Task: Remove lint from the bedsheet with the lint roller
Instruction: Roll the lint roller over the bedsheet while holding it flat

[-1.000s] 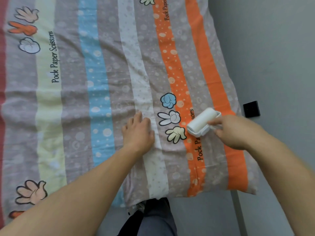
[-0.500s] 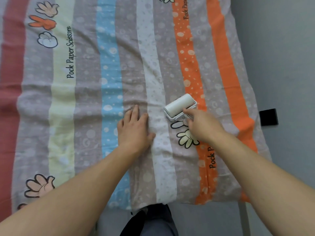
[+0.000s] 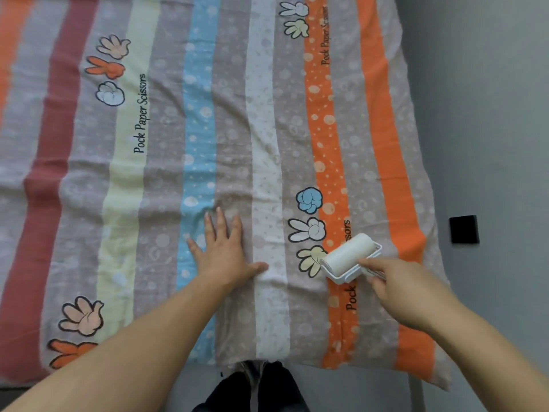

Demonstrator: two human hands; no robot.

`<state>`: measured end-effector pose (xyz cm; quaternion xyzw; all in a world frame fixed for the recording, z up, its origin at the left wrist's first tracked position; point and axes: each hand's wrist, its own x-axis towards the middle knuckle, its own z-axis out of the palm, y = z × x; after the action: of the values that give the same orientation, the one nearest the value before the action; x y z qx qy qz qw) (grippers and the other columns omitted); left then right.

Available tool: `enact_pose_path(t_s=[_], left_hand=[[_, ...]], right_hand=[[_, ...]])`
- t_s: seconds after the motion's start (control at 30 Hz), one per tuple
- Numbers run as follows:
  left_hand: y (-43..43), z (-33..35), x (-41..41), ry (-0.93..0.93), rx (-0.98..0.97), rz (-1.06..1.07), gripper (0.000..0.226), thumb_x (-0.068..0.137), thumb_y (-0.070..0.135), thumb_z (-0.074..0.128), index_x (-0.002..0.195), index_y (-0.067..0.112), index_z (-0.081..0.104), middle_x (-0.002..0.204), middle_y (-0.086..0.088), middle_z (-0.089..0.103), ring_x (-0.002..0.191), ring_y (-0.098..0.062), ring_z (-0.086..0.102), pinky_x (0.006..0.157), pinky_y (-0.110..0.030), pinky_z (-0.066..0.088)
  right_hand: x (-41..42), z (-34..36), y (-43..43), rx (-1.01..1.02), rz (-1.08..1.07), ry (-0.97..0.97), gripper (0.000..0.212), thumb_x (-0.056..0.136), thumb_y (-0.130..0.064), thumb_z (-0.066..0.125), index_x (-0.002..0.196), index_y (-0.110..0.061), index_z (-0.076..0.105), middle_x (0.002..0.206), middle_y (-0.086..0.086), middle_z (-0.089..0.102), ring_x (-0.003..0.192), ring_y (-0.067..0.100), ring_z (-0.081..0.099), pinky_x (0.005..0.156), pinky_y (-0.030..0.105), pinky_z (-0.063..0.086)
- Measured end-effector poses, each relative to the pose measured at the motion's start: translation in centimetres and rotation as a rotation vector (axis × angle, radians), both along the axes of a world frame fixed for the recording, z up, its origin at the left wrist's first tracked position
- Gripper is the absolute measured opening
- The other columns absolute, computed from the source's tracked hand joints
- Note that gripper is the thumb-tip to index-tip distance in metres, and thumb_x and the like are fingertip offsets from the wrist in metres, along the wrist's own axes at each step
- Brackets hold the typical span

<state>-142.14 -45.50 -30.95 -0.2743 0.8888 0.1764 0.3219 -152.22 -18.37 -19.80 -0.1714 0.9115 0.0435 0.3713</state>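
A: How is the roller (image 3: 349, 257) held?

B: The right hand (image 3: 398, 292) has its fingers curled round the handle (image 3: 375, 273), which is mostly hidden in the fist. One fingertip reaches up to the white frame (image 3: 341, 278).

A: And where is the drum from that grip?

B: Just ahead of the knuckles, up and to the left, down on the sheet (image 3: 166, 188). It lies near the front edge, across the dotted orange stripe (image 3: 326, 144), with its left end touching a printed cartoon palm (image 3: 309, 261).

A: Which way does it lie?

B: Its long axis runs on a diagonal, from lower left to upper right. The handle comes off square to that, back toward the person's right.

A: The other hand?

B: The left hand (image 3: 222, 257) lies flat, fingers straight and spread, pressing the cloth well apart from the drum. A white stripe (image 3: 267, 173) runs between them. A black square (image 3: 464, 229) sits on the grey floor beyond the right edge.
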Motion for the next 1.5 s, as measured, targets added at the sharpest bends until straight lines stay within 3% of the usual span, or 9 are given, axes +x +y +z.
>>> enact_pose_path(t_s=[0.17,0.4,0.9,1.0,1.1,1.2,1.33,1.43,1.5], left_hand=[[-1.7,0.7,-0.2,0.204,-0.135,0.057,0.12,0.084,0.066,0.063,0.159,0.016,-0.016,0.17,-0.002,0.0,0.156,-0.02,-0.002,0.121,-0.053,0.013],[-6.9,-1.6,1.1,0.095,-0.122,0.014,0.127,0.076,0.079,0.062,0.16,0.021,-0.014,0.168,-0.002,-0.021,0.154,-0.024,-0.02,0.124,-0.055,-0.001],[-7.4,-1.3,1.1,-0.044,-0.003,-0.086,0.151,0.064,0.088,0.065,0.151,0.017,-0.036,0.155,-0.009,-0.046,0.144,-0.033,-0.04,0.119,-0.062,-0.011],[-8.3,-1.2,1.7,0.003,0.01,-0.102,0.138,0.072,0.085,0.061,0.153,0.022,-0.031,0.159,-0.006,-0.042,0.148,-0.029,-0.036,0.121,-0.059,-0.007],[-9.7,-1.0,2.6,0.089,-0.023,-0.194,0.106,0.089,0.076,0.045,0.159,0.026,-0.017,0.165,-0.004,-0.028,0.153,-0.026,-0.023,0.122,-0.053,0.006],[-11.5,-0.6,3.4,0.14,-0.1,-0.239,0.086,0.098,0.067,0.031,0.161,0.026,-0.011,0.166,-0.007,-0.027,0.154,-0.027,-0.021,0.123,-0.051,0.004],[-15.5,-0.6,4.1,0.097,-0.171,-0.141,0.097,0.093,0.074,0.034,0.16,0.024,-0.016,0.163,-0.012,-0.033,0.15,-0.036,-0.029,0.123,-0.055,-0.006],[-17.4,-1.4,5.0,0.063,-0.135,-0.1,0.113,0.083,0.087,0.036,0.159,0.025,-0.019,0.163,-0.01,-0.034,0.15,-0.033,-0.03,0.124,-0.054,-0.006],[-17.6,-1.8,5.2,0.076,-0.126,-0.107,0.119,0.079,0.088,0.041,0.159,0.024,-0.02,0.162,-0.008,-0.035,0.15,-0.031,-0.031,0.124,-0.053,-0.006]], right_hand=[[-3.2,-1.2,-8.8,-0.285,-0.015,0.073,0.042,0.1,-0.037,0.039,0.141,-0.046,0.04,0.13,-0.002,0.06,0.111,0.026,0.058,0.085,0.041,0.051],[-4.8,-8.5,-21.4,-0.358,-0.026,0.017,0.048,0.095,-0.018,0.039,0.138,-0.039,0.041,0.122,0.005,0.06,0.107,0.031,0.057,0.072,0.037,0.046],[2.3,-4.0,-7.8,0.014,0.009,0.026,0.044,0.097,-0.037,0.039,0.138,-0.052,0.039,0.127,-0.009,0.062,0.112,0.018,0.059,0.08,0.033,0.049],[1.9,-2.5,-7.6,0.107,0.061,-0.016,0.043,0.098,-0.038,0.038,0.138,-0.054,0.039,0.132,-0.01,0.059,0.116,0.018,0.057,0.083,0.032,0.048],[0.5,-0.7,-8.2,0.258,0.124,-0.075,0.042,0.096,-0.04,0.038,0.135,-0.056,0.039,0.136,-0.013,0.056,0.117,0.015,0.057,0.087,0.034,0.051],[-0.7,1.4,-11.1,0.288,0.193,-0.076,0.042,0.097,-0.039,0.038,0.136,-0.053,0.041,0.134,-0.012,0.057,0.114,0.015,0.058,0.087,0.035,0.052],[-1.4,1.0,-19.8,-0.032,0.164,0.093,0.035,0.1,-0.037,0.037,0.133,-0.045,0.046,0.118,-0.005,0.064,0.1,0.022,0.06,0.08,0.042,0.054],[-1.4,-2.6,-27.0,-0.322,0.019,0.08,0.041,0.101,-0.034,0.039,0.141,-0.041,0.043,0.128,-0.001,0.061,0.11,0.027,0.058,0.087,0.043,0.051],[-1.2,-5.5,-30.3,-0.359,-0.018,0.041,0.042,0.101,-0.033,0.038,0.143,-0.039,0.041,0.133,0.003,0.058,0.114,0.029,0.056,0.091,0.042,0.049]])
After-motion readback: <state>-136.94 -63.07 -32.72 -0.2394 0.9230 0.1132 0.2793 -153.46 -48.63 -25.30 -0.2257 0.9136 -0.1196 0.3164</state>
